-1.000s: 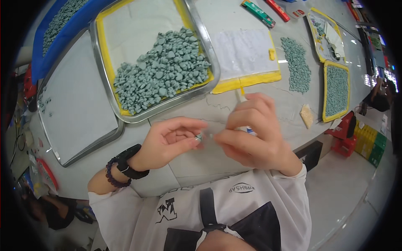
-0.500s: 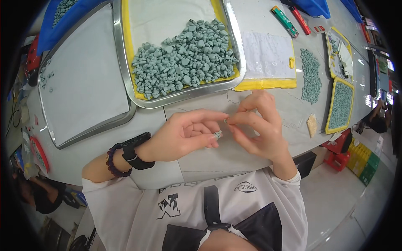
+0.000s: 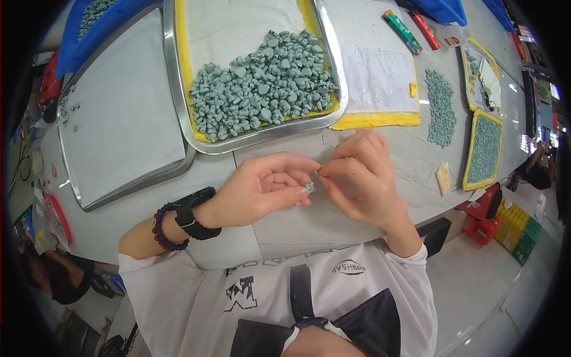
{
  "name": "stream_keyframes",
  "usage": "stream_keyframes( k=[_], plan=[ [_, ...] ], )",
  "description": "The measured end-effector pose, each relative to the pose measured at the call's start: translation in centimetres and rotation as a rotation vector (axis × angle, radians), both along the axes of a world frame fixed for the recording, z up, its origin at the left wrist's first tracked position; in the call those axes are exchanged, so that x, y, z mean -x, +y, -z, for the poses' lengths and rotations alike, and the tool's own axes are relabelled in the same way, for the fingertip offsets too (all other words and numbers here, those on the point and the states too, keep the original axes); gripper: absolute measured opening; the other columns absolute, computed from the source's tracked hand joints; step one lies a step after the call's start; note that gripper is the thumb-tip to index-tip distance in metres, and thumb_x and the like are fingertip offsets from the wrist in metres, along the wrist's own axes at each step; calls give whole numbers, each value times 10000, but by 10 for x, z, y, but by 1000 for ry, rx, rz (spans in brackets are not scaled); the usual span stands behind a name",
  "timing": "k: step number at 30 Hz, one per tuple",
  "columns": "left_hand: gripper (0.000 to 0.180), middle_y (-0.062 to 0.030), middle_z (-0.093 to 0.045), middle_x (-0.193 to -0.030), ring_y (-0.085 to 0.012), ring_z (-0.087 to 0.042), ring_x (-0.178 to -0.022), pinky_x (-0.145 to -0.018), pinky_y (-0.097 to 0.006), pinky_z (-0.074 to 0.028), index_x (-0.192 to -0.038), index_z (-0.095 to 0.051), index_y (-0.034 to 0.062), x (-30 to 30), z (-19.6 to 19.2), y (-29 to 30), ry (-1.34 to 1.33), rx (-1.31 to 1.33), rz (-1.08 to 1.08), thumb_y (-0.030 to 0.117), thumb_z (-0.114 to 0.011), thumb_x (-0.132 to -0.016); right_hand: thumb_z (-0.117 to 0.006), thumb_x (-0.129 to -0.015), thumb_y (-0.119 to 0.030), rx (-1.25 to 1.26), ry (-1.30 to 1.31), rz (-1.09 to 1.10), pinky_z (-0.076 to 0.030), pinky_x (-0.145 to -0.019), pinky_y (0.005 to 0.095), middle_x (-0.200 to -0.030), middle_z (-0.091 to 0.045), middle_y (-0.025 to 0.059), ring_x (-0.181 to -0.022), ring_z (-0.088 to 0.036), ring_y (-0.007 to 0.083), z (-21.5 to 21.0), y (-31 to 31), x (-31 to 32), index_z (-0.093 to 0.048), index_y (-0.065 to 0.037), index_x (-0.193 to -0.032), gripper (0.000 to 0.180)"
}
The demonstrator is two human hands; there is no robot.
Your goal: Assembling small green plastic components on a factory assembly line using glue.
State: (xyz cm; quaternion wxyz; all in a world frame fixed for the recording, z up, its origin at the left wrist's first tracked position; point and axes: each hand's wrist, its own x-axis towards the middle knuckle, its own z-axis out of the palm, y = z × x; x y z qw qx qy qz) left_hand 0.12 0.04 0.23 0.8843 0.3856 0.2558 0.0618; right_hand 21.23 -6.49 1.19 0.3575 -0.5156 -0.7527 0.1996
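Note:
My left hand (image 3: 262,187) and my right hand (image 3: 360,178) meet over the grey table's (image 3: 333,220) front edge. The left fingertips pinch a small grey-green moulded part (image 3: 308,188). The right thumb and forefinger pinch another tiny piece (image 3: 319,172) just above it, the two almost touching. A black watch and a dark bead bracelet sit on my left wrist. Just beyond the hands stands a steel tray (image 3: 178,71) lined in yellow, holding a heap of several grey-green parts (image 3: 264,86).
A second steel tray (image 3: 119,119) with a grey sheet lies to the left. A white sheet on a yellow pad (image 3: 380,80), a loose pile of green parts (image 3: 441,107) and two small yellow trays (image 3: 485,149) lie to the right. Red and green crates (image 3: 511,229) stand on the floor.
My view has shifted so the trays sit lower and more central. Both hands stayed together at the table edge, fingers reworking their pinch on the small parts.

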Motion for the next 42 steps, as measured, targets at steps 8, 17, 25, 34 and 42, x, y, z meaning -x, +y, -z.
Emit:
stream_keyframes(
  k=[8, 17, 25, 34, 42],
  plan=[
    [395, -114, -570, -1091, -168, -614, -953, -819, -284, -511, -1261, -459, -43, -1, 1, 0, 5, 3, -59, -41, -543, -875, -714, -593, -2, 36, 36, -32, -376, -751, 366, -837, -525, 47, -772, -504, 229, -5, -2, 2, -610, -84, -813, 257],
    [310, -108, -555, -1131, -149, -586, -994, -865, -284, -499, -1159, -556, -56, -1, 5, 0, -23, -198, -100, -83, -557, -850, -703, -632, 6, 138, 153, -83, -375, -765, 357, -852, -536, 50, -797, -500, 234, -4, -5, 6, -626, -78, -829, 227],
    [323, -132, -533, -1175, -154, -579, -1015, -870, -266, -502, -1137, -581, -59, -1, 3, -5, -9, -272, -152, -140, -558, -825, -702, -638, 3, 135, 146, -70, -358, -733, 347, -851, -536, 48, -782, -494, 231, -1, -5, 5, -630, -76, -832, 221],
    [252, -128, -580, -1100, -159, -596, -991, -856, -274, -508, -1054, -623, -48, 0, 3, -5, 3, -403, -161, -127, -584, -819, -709, -635, -4, 144, 138, -50, -348, -707, 337, -831, -536, 35, -768, -503, 219, -4, -6, 7, -637, -83, -836, 227],
    [229, -132, -601, -1076, -172, -606, -972, -851, -287, -508, -1005, -636, -39, 1, 2, -2, 6, -225, -175, -135, -598, -800, -738, -618, -34, 51, 107, 23, -360, -695, 342, -807, -537, 24, -745, -499, 217, -3, -8, 12, -621, -81, -790, 214]
  ],
)
